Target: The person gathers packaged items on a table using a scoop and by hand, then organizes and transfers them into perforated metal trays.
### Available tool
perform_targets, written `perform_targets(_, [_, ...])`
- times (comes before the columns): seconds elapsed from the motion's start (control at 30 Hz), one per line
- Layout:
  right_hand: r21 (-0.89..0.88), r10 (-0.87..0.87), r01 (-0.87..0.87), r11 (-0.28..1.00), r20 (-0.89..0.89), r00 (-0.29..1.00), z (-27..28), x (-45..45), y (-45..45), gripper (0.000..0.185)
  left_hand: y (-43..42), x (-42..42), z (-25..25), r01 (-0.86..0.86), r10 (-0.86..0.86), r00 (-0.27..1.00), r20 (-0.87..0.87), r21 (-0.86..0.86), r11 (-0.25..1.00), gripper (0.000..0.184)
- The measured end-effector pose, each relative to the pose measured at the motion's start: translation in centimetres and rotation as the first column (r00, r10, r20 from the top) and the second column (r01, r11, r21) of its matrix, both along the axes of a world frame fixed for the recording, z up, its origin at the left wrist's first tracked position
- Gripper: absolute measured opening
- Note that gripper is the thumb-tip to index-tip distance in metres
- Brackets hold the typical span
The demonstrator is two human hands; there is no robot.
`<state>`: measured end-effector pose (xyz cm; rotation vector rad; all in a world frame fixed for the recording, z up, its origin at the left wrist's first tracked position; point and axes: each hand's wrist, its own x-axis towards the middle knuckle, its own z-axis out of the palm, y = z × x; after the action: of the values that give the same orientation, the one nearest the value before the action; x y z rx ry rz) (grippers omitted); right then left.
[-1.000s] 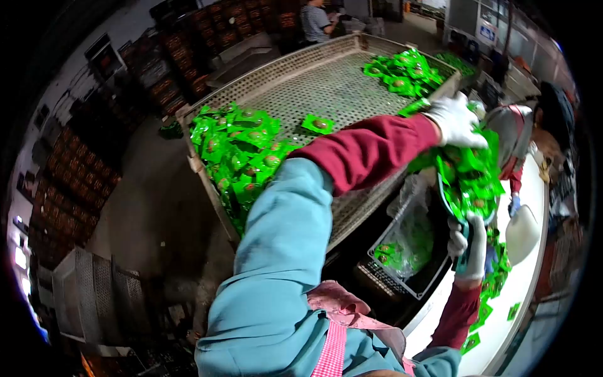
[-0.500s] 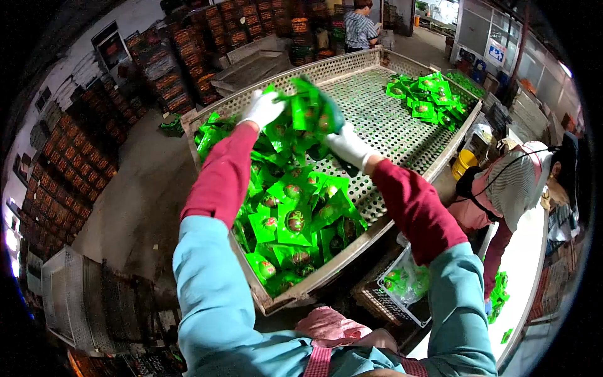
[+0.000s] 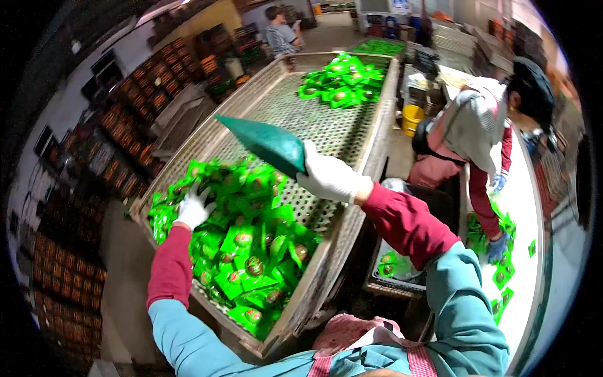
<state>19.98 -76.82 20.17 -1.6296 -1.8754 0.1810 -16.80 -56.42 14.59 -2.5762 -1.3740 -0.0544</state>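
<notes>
My right hand (image 3: pixel 330 174), in a white glove, is closed around the near end of a dark green scoop (image 3: pixel 267 143), held tilted above the perforated tray (image 3: pixel 370 151). The scoop carries no packets that I can see. My left hand (image 3: pixel 195 208), gloved in white too, has its fingers spread on a heap of shiny green packets (image 3: pixel 254 266) in the near left part of the tray. Round brown items show through the packets. A smaller packet heap (image 3: pixel 344 80) lies at the tray's far end.
At the right, a co-worker (image 3: pixel 468 125) leans over a white table (image 3: pixel 527 207), gloved hands near more packets. A crate (image 3: pixel 397 279) with clear plastic stands below the tray's right side. Another person (image 3: pixel 281 32) stands behind. A yellow bucket (image 3: pixel 412 119) and stacked crates (image 3: pixel 66 270) are around.
The scoop, full of packets a second ago at the table side, was emptied over the near heap. My right hand has lifted it clear; my left hand has dropped onto the packets. The view has turned.
</notes>
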Motion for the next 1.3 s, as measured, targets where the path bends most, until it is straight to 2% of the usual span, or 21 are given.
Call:
perform_targets(0.03, [-0.078,-0.020,0.014,0.997,-0.081,0.997,0.5,1.5,-1.9,0.065,1.1,-0.4,0.3,0.020,-0.022,0.999,-0.038,-0.056,0.998,0.069])
perform_targets(0.07, [0.013,-0.005,0.007,1.000,-0.208,0.978,0.5,2.7,-4.5,0.062,2.1,-0.1,1.5,-0.001,-0.014,0.994,-0.107,-0.138,0.990,0.068])
perform_targets(0.1, [0.261,0.030,0.027,0.965,-0.213,0.976,-1.8,4.4,-5.6,0.058,2.2,0.5,2.8,-0.034,-0.006,0.983,-0.183,-0.216,0.976,0.067])
perform_targets(0.17, [0.018,-0.040,0.061,0.998,-0.563,0.825,0.2,5.1,-12.5,0.053,1.5,5.9,8.8,-0.376,0.187,0.915,-0.358,-0.585,0.718,0.062])
perform_targets(0.2, [-0.092,-0.106,0.058,0.994,-0.706,0.701,0.2,5.7,-15.4,0.051,0.5,6.2,8.9,-0.100,0.062,0.991,-0.118,-0.351,0.931,0.059])
perform_targets(0.23, [-0.191,-0.171,0.022,0.981,-0.816,0.553,-2.1,7.0,-17.2,0.048,0.3,8.0,9.7,-0.023,0.047,0.997,0.066,-0.326,0.945,0.059])
perform_targets(0.3, [-0.264,-0.278,0.090,0.960,-0.879,0.387,-4.1,8.4,-22.5,0.040,1.0,12.4,10.2,0.230,-0.202,0.968,0.148,-0.205,0.951,0.057])
perform_targets(0.37, [-0.174,-0.286,0.302,0.937,-0.880,0.379,-8.9,9.4,-27.4,0.041,-2.2,18.9,11.7,0.486,-0.442,0.870,0.218,-0.230,0.843,0.053])
perform_targets(0.47, [-0.359,-0.530,0.482,0.799,-0.798,0.285,-16.0,10.2,-36.0,0.056,-10.8,29.3,13.1,0.669,-0.666,0.735,0.129,-0.302,0.679,0.050])
perform_targets(0.57, [-0.442,-0.470,0.444,0.779,-0.881,-0.052,-17.1,7.8,-42.4,0.048,-19.0,37.8,11.2,0.774,-0.830,0.557,0.034,-0.385,0.503,0.049])
perform_targets(0.67, [-0.559,-0.527,0.385,0.734,-0.827,-0.195,-19.4,4.9,-47.3,0.014,-27.0,44.6,7.5,0.819,-0.946,0.323,-0.016,-0.495,0.288,0.046])
perform_targets(0.77, [-0.583,-0.484,0.438,0.684,-0.812,-0.326,-20.1,2.4,-51.5,0.014,-34.0,49.8,1.2,0.850,-0.999,0.038,-0.003,-0.526,0.034,0.046])
perform_targets(0.83, [-0.686,-0.576,0.434,0.584,-0.727,-0.374,-22.3,1.9,-55.4,0.016,-38.7,51.6,-2.6,0.754,-0.999,0.035,0.021,-0.656,0.013,0.045])
perform_targets(0.9, [-0.776,-0.613,0.535,0.335,-0.611,-0.502,-24.3,1.5,-59.3,0.021,-42.3,53.1,-7.8,0.680,-0.992,0.047,0.115,-0.732,-0.052,0.045])
perform_targets(0.97, [-0.740,-0.489,0.669,0.069,-0.610,-0.624,-24.0,1.6,-62.3,0.025,-45.3,54.1,-12.3,0.718,-0.967,0.043,0.253,-0.680,-0.146,0.044])
perform_targets(1.03, [-0.604,-0.433,0.765,-0.223,-0.642,-0.633,-25.7,2.1,-66.5,0.030,-48.5,54.9,-18.0,0.751,-0.942,0.047,0.331,-0.634,-0.186,0.039])
perform_targets(1.07, [-0.662,-0.462,0.667,-0.341,-0.500,-0.733,-27.0,2.3,-69.5,0.033,-50.4,54.7,-19.2,0.786,-0.930,0.038,0.366,-0.586,-0.198,0.036])
perform_targets(1.13, [-0.549,-0.456,0.574,-0.608,-0.350,-0.818,-28.9,3.1,-73.7,0.035,-53.0,54.5,-22.0,0.885,-0.914,-0.031,0.405,-0.414,-0.213,0.035])
perform_targets(1.17, [-0.447,-0.478,0.507,-0.737,-0.187,-0.858,-28.5,3.6,-75.0,0.057,-53.7,54.7,-23.6,0.912,-0.918,-0.056,0.392,-0.354,-0.207,0.030])
perform_targets(1.23, [-0.110,-0.628,0.618,-0.778,0.162,-0.761,-31.1,4.4,-77.4,0.074,-54.8,56.0,-26.2,0.939,-0.905,-0.005,0.426,-0.308,-0.151,0.029])
perform_targets(1.3, [-0.306,-0.639,0.572,-0.761,0.200,-0.743,-32.6,6.8,-77.3,0.073,-55.3,56.8,-26.9,0.952,-0.894,0.145,0.423,-0.306,0.009,0.028])
